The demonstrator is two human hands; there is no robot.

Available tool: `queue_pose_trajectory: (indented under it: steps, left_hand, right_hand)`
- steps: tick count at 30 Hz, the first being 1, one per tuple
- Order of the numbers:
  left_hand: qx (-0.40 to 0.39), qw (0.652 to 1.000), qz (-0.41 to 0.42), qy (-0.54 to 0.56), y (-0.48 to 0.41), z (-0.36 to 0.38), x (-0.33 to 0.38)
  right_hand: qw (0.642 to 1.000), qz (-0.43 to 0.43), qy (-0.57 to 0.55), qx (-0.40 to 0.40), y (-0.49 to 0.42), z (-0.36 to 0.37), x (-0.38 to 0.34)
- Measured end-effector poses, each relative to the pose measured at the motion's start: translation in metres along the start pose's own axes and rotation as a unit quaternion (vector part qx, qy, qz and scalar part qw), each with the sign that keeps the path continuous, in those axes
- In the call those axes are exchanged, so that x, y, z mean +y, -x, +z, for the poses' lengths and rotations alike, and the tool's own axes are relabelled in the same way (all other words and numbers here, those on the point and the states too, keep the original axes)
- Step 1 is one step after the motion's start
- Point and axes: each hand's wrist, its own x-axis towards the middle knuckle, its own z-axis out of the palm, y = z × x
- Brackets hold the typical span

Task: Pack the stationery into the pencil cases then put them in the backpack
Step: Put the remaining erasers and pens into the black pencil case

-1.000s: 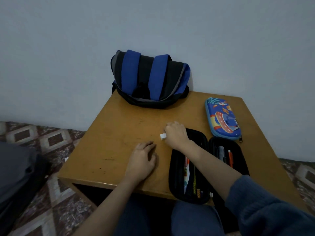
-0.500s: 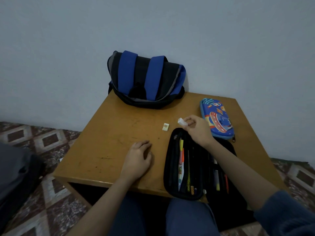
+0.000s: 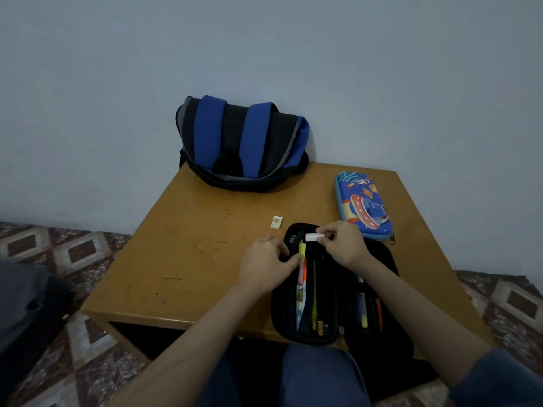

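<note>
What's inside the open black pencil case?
Black pencil case, left half: pens and pencils; right half: more pens. The right hand, pinching a white eraser, and its forearm cover the right half's upper part.

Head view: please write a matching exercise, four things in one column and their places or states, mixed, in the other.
1 backpack
2 blue pencil case
3 black pencil case
4 white eraser

a open, pens inside
b pinched in the right hand
c closed, at the table's right side
d at the table's far edge

Pairs: 1-d, 2-c, 3-a, 4-b.
</note>
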Motion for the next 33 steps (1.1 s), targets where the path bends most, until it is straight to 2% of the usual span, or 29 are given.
queue_pose_trajectory:
  steps: [4, 9, 12, 21, 29, 33]
  left_hand:
    - [-0.008, 0.998, 0.01, -0.064, -0.002, 0.006, 0.012]
    - [0.002, 0.998, 0.004, -0.059, -0.007, 0.004, 0.015]
    - [-0.008, 1.0, -0.014, -0.017, -0.01, 0.001, 0.013]
    - [0.005, 0.998, -0.032, 0.048, -0.006, 0.005, 0.009]
    - [0.004, 0.998, -0.001, 0.055, -0.005, 0.006, 0.004]
    - [0.0, 0.998, 0.024, 0.056, -0.006, 0.009, -0.005]
  right_hand:
    - [1.0, -0.001, 0.024, 0.002, -0.001, 0.002, -0.003]
    - [0.998, -0.01, 0.064, 0.001, -0.004, 0.006, -0.009]
    - [0.997, 0.002, 0.076, -0.005, -0.006, 0.009, -0.01]
    - [0.997, -0.012, 0.064, -0.042, -0.007, 0.007, -0.008]
    - [0.999, 0.028, -0.037, 0.029, -0.002, 0.024, -0.022]
    - [0.999, 0.014, -0.034, -0.032, -0.002, 0.018, -0.02]
